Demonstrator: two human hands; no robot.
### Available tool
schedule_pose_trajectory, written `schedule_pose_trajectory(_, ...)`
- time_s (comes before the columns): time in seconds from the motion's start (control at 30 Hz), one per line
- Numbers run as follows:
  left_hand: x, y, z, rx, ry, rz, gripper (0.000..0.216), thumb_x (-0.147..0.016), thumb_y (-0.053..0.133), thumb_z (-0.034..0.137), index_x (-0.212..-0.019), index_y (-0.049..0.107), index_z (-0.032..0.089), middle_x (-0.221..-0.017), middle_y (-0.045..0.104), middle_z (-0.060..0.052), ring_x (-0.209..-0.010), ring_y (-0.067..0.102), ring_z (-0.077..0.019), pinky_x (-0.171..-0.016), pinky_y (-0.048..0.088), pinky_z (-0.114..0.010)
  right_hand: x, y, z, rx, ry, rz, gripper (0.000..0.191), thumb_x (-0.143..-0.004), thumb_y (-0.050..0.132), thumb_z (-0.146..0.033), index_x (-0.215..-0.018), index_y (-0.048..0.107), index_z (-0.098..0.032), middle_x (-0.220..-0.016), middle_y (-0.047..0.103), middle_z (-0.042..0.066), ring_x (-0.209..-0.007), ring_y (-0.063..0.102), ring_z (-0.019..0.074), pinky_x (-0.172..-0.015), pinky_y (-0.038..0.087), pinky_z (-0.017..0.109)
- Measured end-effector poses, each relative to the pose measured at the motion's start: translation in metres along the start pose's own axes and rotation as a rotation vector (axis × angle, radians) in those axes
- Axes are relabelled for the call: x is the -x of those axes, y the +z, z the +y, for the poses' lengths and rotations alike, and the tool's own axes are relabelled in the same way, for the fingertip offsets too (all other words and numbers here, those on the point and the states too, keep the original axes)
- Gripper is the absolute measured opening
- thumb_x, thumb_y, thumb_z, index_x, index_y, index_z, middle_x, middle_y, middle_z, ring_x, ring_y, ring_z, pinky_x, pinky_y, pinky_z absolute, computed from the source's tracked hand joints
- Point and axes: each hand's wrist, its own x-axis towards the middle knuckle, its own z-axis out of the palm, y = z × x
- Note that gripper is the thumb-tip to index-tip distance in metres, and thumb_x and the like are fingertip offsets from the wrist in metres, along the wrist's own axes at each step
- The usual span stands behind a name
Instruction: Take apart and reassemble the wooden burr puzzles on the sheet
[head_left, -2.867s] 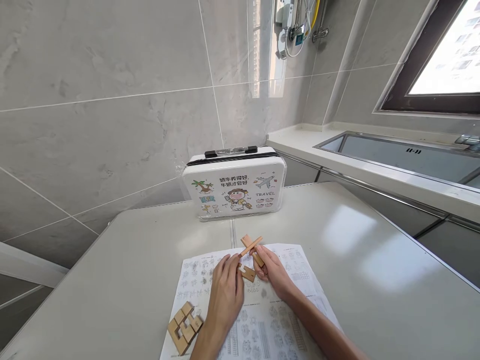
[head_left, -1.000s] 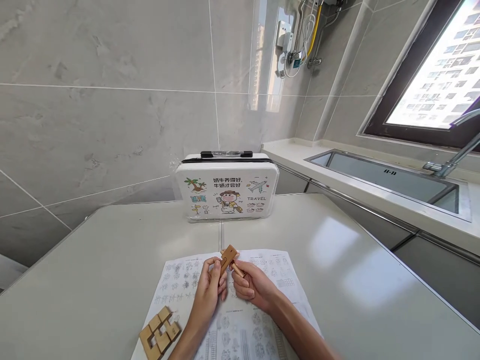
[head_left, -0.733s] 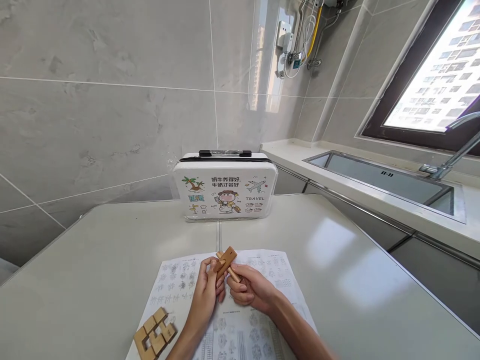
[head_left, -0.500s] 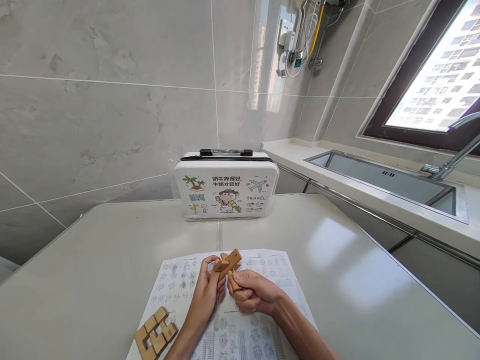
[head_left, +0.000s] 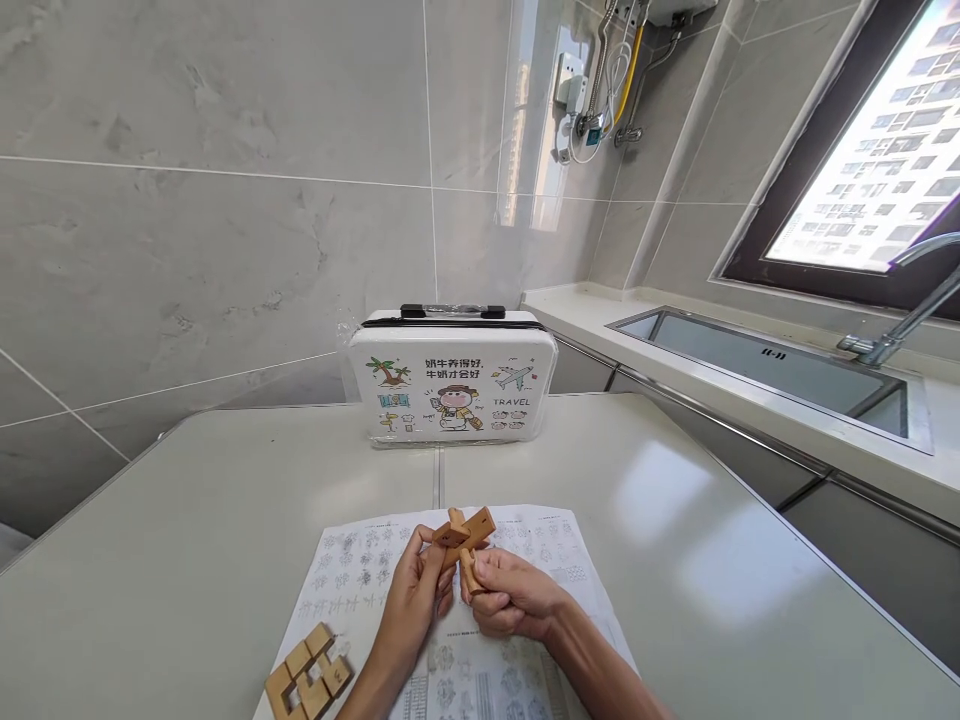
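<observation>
Above the printed sheet (head_left: 457,650), my left hand (head_left: 414,590) is closed on several crossed wooden puzzle pieces (head_left: 474,527). The longest of them slants up to the right. My right hand (head_left: 514,595) pinches a separate-looking wooden puzzle piece (head_left: 470,572) between thumb and fingers. Its upper end meets the underside of the crossed pieces; whether it is slotted in I cannot tell. Fingers hide parts of all these pieces. More notched wooden blocks (head_left: 300,660) lie grouped at the sheet's lower left corner, left of my left forearm.
A white case (head_left: 454,385) with cartoon prints stands upright at the far side of the pale table (head_left: 187,540), against the tiled wall. To the right, a counter holds a sink (head_left: 750,350) with a faucet (head_left: 874,345), below a window.
The crossed pieces have turned slightly and shifted a little right. The piece in my right hand has become more upright, its top now against them.
</observation>
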Motion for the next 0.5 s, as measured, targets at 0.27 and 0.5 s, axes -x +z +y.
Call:
schedule_pose_trajectory(0.27,-0.006,-0.011,-0.008,-0.050,0.035,0.014,0.048,-0.094,0.065,0.067,-0.088,0.047,0.024,-0.061,0.037,0.011,-0.049,0.027,-0.0069,-0.046,0.027,-0.016,-0.008,0.008,0.002,-0.071,-0.071,0.122,0.056,-0.085,0.083,-0.062,-0.073,0.047,-0.021,-0.050,0.032,-0.016,-0.036,0.013,0.0005,-0.038,0.011,0.020)
schedule_pose_trajectory(0.5,-0.007,-0.013,-0.006,-0.170,0.106,0.063,0.049,-0.096,0.061,0.070,-0.087,0.044,0.025,-0.060,0.037,0.011,-0.049,0.028,-0.0074,-0.045,0.025,-0.016,-0.012,0.013,0.000,-0.155,-0.149,0.235,0.056,-0.083,0.086,-0.061,-0.078,0.047,-0.021,-0.054,0.030,-0.015,-0.040,0.011,0.0016,-0.039,0.009,0.019)
